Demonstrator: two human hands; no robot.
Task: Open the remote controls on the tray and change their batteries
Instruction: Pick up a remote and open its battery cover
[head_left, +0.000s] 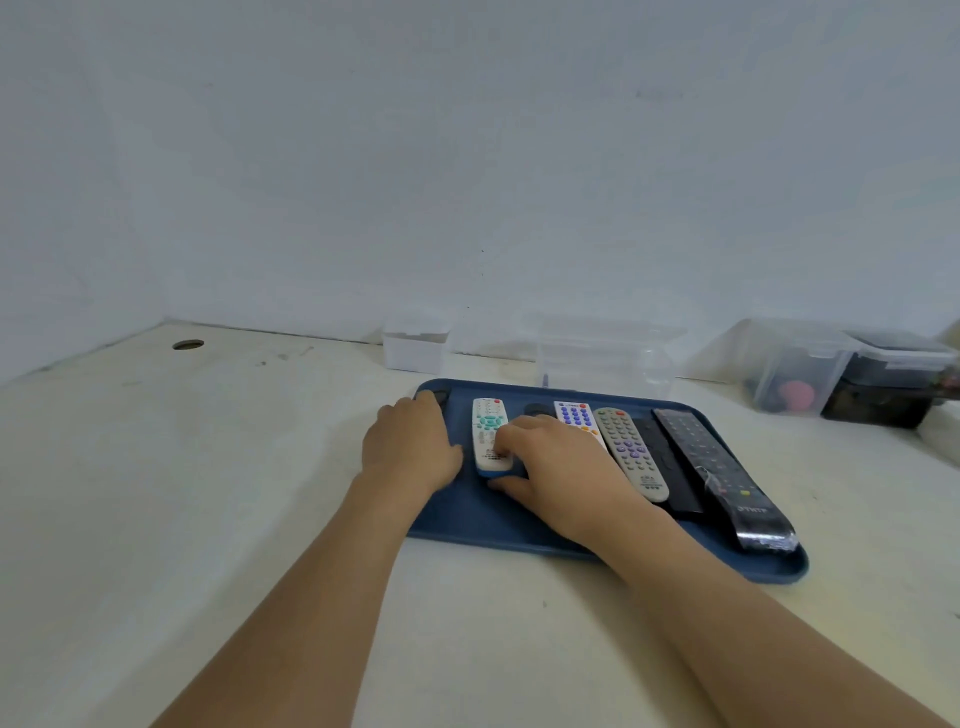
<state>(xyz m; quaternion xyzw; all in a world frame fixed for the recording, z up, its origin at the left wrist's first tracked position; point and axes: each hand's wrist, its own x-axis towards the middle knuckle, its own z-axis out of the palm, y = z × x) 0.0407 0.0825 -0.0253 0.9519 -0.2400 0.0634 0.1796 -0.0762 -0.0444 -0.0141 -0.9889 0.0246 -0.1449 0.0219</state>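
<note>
The right hand (553, 467) grips the near end of a white remote with green buttons (489, 434), at the flat blue plastic tray's (467, 512) nine o'clock side. The left hand (408, 447) rests flat, fingers loose, beside it.

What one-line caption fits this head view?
Right hand grips white remote on blue tray; left hand rests at the tray's left end.
</note>
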